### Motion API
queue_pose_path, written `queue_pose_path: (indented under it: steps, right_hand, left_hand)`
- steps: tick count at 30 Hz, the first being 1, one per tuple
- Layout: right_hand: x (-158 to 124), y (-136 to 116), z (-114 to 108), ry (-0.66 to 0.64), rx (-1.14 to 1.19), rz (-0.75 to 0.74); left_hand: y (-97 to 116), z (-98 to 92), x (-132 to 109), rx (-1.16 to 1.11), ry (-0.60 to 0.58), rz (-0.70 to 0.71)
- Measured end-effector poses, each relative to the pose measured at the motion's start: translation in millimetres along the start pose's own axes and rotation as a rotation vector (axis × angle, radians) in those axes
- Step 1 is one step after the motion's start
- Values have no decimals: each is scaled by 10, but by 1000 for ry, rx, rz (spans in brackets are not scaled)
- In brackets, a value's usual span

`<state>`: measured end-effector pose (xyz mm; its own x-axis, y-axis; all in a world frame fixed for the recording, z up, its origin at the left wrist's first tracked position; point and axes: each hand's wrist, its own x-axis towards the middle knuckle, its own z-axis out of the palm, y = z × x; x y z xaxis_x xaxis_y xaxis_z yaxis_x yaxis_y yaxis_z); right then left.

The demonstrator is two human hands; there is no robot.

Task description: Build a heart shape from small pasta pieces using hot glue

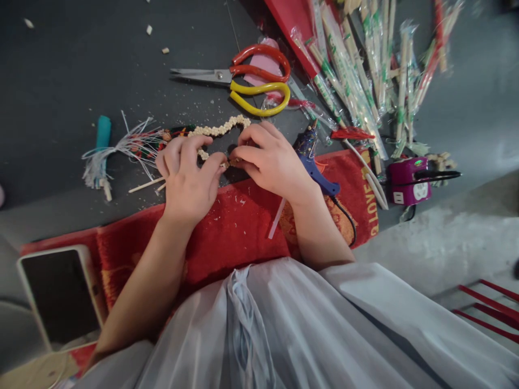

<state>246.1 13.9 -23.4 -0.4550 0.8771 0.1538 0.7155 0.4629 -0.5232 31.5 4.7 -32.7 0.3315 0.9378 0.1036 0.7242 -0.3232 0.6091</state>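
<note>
Left hand [186,178] and right hand [272,163] pinching a pale beaded strand [219,130], each grip clamping on it, the strand looping near the front edge of the bench [93,65], red towel [239,221] lining that edge, scissors [225,76] lying beyond

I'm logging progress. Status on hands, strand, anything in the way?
Left hand, right hand: both on strand. Strand partly hidden. Nearest obstacles: glue gun by right hand, scissors beyond strand.

Cream strand [221,129] ptly behind R hand [268,161]

A dark table [81,70] carries scissors [224,76], a red towel [239,221] and, seemingly, wrapped chopsticks [344,62].
</note>
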Motion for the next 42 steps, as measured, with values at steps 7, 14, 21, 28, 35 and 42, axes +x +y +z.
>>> queue_pose_path:
  steps: [7,14,21,28,35,42]
  right_hand:
    - [2,8,-2,8,-15,-20]
    - [-5,6,5,15,-15,-19]
    - [-6,1,-9,10,-10,-24]
    - [-16,20,9,18,1,-37]
    - [-15,27,27,29,11,-38]
    - [-18,24,36,58,-9,-60]
  left_hand:
    - [7,-1,7,-36,-10,-6]
    - [18,-9,5,-8,-22,-12]
    - [20,-15,1,-6,11,22]
    - [39,-15,5,63,-9,12]
    - [23,-10,-3,101,25,73]
    - [12,1,-6,93,-3,51]
